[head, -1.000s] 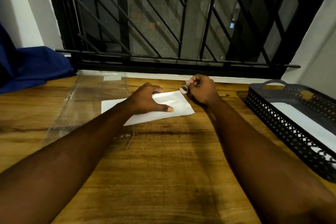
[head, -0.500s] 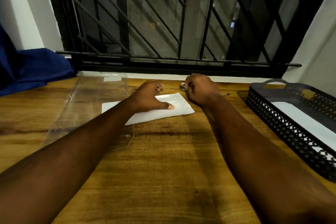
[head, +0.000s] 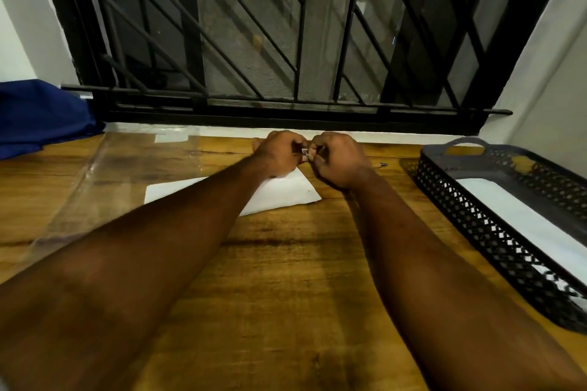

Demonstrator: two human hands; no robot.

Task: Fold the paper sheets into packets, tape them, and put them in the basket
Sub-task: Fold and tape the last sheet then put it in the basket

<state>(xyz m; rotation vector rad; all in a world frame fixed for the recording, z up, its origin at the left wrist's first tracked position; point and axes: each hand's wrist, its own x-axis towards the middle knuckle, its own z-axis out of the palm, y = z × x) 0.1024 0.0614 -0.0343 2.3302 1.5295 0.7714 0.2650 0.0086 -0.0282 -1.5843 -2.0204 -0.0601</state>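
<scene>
Upper centre of the frame, the left hand [head: 279,152] and right hand [head: 338,159] are together, fingers curled on a small tape roll [head: 305,152]. The folded paper [head: 286,197] lies on the desk [head: 286,279] beneath them, the basket [head: 470,200] at right.

- A wooden counter [head: 286,279] with dark grain fills the foreground, dimly and warmly lit.
- A black metal window grille [head: 301,41] with vertical and slanted bars stands behind it, fine mesh [head: 241,51] beyond.
- A white sill [head: 222,132] runs under the grille.
- White walls flank it: left wall [head: 28,25], right wall [head: 546,79].
- Blue cloth [head: 41,111] lies at far left.
</scene>
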